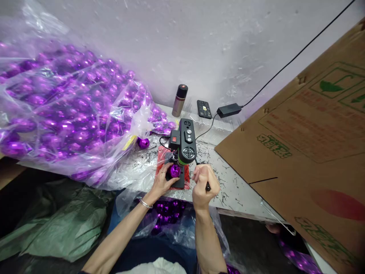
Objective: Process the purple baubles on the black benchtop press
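A small black bench drill press (187, 141) with a red switch stands on a red sheet (161, 153) on the table. Beneath its head sits a shiny purple ball (175, 171), steadied between the thumb and fingers of my left hand (161, 183). My right hand (205, 186) makes a fist around the lever handle (208, 187) at the right side of the press. The drill tip at the top of the ball is hidden by the head. Another purple ball (143, 143) lies loose to the left of the press.
A large clear bag of purple balls (85, 102) fills the left. Behind the press are a bottle (179, 101), a phone (204, 109) and a power adapter (229, 110). A cardboard box (299, 140) leans in from the right. Dark shavings (225, 179) litter the tabletop. More balls (168, 211) lie below the table edge.
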